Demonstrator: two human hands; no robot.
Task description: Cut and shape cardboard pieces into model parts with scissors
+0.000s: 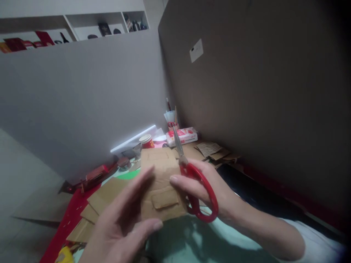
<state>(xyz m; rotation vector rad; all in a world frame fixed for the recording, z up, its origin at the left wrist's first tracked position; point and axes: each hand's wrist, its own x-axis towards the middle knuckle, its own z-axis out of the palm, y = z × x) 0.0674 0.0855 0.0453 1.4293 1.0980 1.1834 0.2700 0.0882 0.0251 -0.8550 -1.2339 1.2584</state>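
Observation:
In front of me is a brown cardboard piece (161,175) with a rectangular tab or flap outlined near its lower edge and a fainter one near the top. My left hand (123,219) grips its left side, thumb along the bottom edge. A pair of scissors (203,193) with red handles is held in my right hand (208,182), blades pointing up and away, apparently closed. The right thumb also presses on the cardboard's right side. Part of the right fingers is hidden behind the scissors and the cardboard.
Flat cardboard sheets (105,193) lie at the left, more cardboard scraps (210,149) at the right. Behind stand a paper cup (146,140), a tissue pack (182,136) and a pen holder (172,126). A dark flat object (241,186) lies beyond my right forearm; walls rise behind.

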